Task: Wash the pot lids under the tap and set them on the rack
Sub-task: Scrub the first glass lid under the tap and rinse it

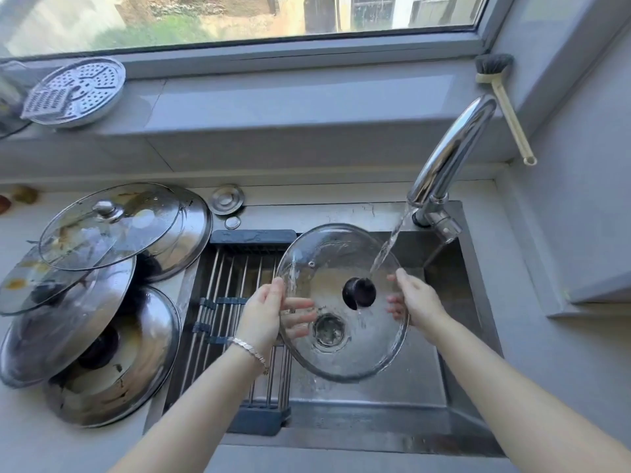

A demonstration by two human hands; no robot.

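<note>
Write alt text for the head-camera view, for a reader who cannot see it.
A left hand and right hand hold a glass lid under the running tap, over a sink. To the left lie a rack and stacked dirty lids.

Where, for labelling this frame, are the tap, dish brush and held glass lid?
tap (445, 155), head view, curved chrome spout
dish brush (507, 116), head view, cream handle
glass lid (327, 252), head view, clear glass above knob

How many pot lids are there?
6. A held glass lid, in the left hand and right hand under the tap. Five piled on the counter: top glass lid, left glass lid, back steel lid, middle steel lid, front steel lid. More may be hidden.
</note>
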